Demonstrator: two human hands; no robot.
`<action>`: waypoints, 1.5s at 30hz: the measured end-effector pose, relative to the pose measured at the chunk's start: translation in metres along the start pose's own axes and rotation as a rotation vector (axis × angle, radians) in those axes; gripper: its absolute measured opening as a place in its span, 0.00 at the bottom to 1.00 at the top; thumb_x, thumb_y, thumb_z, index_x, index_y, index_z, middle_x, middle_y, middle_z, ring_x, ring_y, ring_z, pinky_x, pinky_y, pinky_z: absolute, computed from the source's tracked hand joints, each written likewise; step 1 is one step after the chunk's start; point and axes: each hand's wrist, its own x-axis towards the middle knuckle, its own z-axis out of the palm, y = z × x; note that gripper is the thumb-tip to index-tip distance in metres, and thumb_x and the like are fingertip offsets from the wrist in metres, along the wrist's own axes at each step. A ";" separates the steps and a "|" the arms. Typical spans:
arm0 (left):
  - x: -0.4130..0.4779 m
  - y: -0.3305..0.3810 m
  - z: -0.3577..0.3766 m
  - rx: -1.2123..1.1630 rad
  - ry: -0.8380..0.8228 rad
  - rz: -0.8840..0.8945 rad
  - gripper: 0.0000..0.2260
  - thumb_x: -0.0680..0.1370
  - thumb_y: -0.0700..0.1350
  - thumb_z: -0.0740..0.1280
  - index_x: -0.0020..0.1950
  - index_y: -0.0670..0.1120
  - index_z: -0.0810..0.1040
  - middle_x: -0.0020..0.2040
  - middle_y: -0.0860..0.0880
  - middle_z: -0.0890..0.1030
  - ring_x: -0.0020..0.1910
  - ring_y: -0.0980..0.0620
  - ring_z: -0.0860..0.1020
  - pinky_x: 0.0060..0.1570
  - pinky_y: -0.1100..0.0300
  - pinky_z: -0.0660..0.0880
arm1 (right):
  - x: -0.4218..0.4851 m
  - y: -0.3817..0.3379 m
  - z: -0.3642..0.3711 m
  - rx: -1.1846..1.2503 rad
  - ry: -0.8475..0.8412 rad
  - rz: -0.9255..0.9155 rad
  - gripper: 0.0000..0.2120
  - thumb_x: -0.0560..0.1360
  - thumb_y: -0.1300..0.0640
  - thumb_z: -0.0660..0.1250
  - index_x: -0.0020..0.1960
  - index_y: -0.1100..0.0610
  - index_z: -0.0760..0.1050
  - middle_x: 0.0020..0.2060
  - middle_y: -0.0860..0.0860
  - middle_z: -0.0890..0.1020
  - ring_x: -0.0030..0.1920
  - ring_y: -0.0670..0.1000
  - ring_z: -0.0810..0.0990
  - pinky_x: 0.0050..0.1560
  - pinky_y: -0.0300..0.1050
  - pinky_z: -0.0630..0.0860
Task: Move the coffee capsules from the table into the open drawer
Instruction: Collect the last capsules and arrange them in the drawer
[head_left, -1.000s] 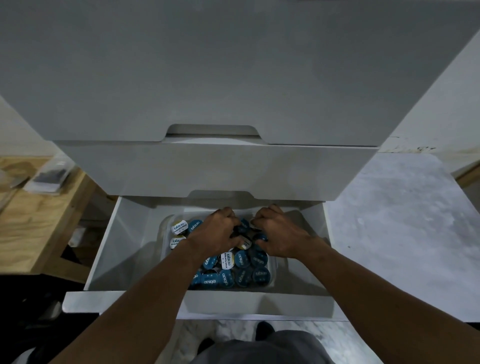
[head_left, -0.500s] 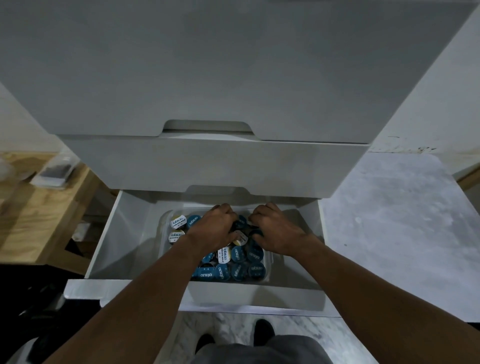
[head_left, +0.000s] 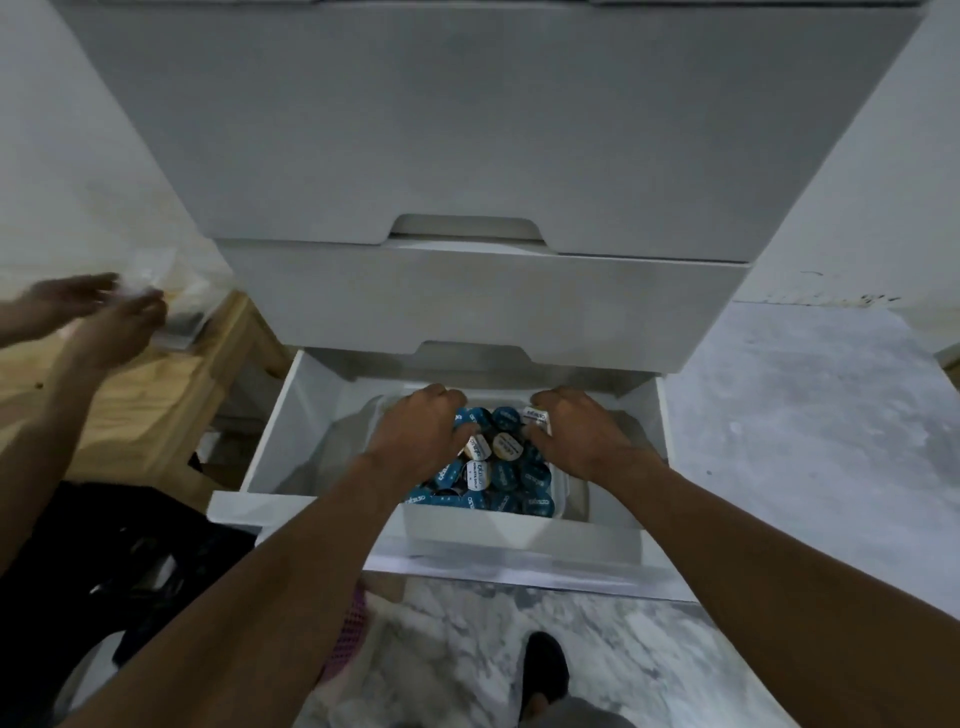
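Note:
Several coffee capsules (head_left: 506, 447) with blue and white lids fill a clear plastic tub (head_left: 565, 493) inside the open bottom drawer (head_left: 304, 431) of a white cabinet. Both my hands are in the drawer, on top of the pile. My left hand (head_left: 415, 434) covers the tub's left part, its fingers curled down into the capsules at the far side. My right hand (head_left: 579, 439) lies on the right part, its fingers curled over a white-lidded capsule at the far right. The capsules under my palms are hidden.
Two closed white drawers (head_left: 467, 306) overhang the open one. A wooden table (head_left: 156, 395) stands to the left, where another person's hands (head_left: 111, 322) handle a clear container (head_left: 182, 312). A marble floor (head_left: 779, 441) lies right and below, with my shoe (head_left: 545, 675) on it.
My hands have moved apart across the capsule pile, left hand leftward and right hand rightward. Another person's hands have come into view over the table at left.

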 end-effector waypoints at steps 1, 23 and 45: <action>-0.005 -0.003 -0.003 -0.008 -0.009 0.003 0.18 0.78 0.54 0.62 0.65 0.47 0.73 0.61 0.46 0.77 0.58 0.45 0.76 0.57 0.52 0.73 | -0.004 -0.006 -0.001 -0.008 0.006 0.007 0.18 0.76 0.50 0.64 0.62 0.58 0.72 0.59 0.58 0.77 0.60 0.58 0.74 0.57 0.46 0.72; -0.146 -0.066 0.001 -0.134 0.309 0.370 0.14 0.74 0.44 0.70 0.57 0.39 0.79 0.52 0.41 0.79 0.51 0.41 0.77 0.52 0.51 0.74 | -0.149 -0.105 0.056 -0.164 0.529 -0.111 0.13 0.70 0.61 0.72 0.53 0.65 0.79 0.48 0.61 0.82 0.48 0.63 0.79 0.54 0.52 0.75; -0.132 -0.079 0.029 -0.031 0.622 0.408 0.05 0.71 0.37 0.72 0.46 0.39 0.83 0.42 0.42 0.83 0.41 0.41 0.80 0.37 0.54 0.77 | -0.127 -0.070 0.076 -0.235 0.825 -0.311 0.04 0.70 0.64 0.72 0.44 0.65 0.82 0.41 0.59 0.84 0.39 0.61 0.80 0.40 0.49 0.79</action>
